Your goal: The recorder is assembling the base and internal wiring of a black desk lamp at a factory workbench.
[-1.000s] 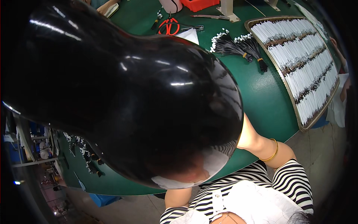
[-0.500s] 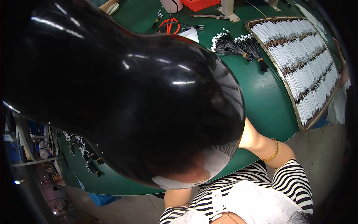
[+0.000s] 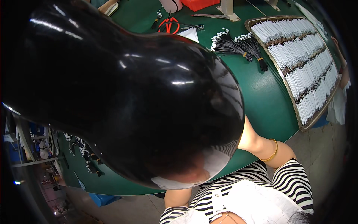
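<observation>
A large glossy black shade (image 3: 149,97), which looks like a lamp's, fills the middle and left of the view and covers my work area. My right forearm (image 3: 261,145), with a gold bangle (image 3: 275,150) on it, runs up behind the shade's right edge. Below the shade's lower rim shows a short piece of my left forearm (image 3: 178,197). Both my hands are hidden behind the shade, so what they hold or touch does not show.
A wicker-edged tray (image 3: 276,71) with rows of thin white sticks lies on the green table (image 3: 270,104). Beside it are bundles of black wires with white ends (image 3: 231,44). Orange-handled pliers (image 3: 169,26), a red bin (image 3: 199,3) and metal stands (image 3: 228,9) are farther back. More wire bundles (image 3: 87,153) lie left.
</observation>
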The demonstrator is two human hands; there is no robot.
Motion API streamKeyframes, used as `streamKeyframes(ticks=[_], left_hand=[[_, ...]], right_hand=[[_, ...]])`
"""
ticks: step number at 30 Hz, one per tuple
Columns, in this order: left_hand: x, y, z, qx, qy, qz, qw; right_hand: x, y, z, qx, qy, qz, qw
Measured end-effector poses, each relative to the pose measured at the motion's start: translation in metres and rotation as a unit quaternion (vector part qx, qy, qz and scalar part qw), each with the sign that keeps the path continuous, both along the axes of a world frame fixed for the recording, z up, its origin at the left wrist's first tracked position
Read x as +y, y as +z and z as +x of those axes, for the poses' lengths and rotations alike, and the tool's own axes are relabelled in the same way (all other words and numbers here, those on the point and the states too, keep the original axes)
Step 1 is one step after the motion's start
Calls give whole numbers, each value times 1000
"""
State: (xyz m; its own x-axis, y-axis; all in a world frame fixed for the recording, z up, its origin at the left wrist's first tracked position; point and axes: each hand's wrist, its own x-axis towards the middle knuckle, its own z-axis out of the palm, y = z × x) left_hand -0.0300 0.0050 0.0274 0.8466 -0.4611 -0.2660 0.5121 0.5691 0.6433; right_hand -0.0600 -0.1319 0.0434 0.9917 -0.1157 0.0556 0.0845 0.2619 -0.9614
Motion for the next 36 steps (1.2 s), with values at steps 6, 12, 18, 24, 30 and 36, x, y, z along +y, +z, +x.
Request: streamKeyframes(ticks=[6, 12, 18, 24, 30, 36], left_hand=[[-5, 6, -1, -20, -10, 4, 1000], [-8, 10, -1, 8, -16, 13, 1000], [-1, -2, -3, -82, 8, 38, 996], [-15, 14, -5, -76, 22, 70, 994], [-9, 11, -4, -110, 19, 74, 991], [-13, 9, -7, -129, 65, 90, 985]], right_hand=[[2, 1, 3, -29, 2, 144, 989], [1, 3, 2, -19, 29, 103, 994], [1, 0, 1, -14, 22, 99, 995], [1, -5, 3, -27, 49, 120, 991], [1, -4, 3, -25, 51, 132, 990], [4, 3, 1, 9, 46, 138, 989]])
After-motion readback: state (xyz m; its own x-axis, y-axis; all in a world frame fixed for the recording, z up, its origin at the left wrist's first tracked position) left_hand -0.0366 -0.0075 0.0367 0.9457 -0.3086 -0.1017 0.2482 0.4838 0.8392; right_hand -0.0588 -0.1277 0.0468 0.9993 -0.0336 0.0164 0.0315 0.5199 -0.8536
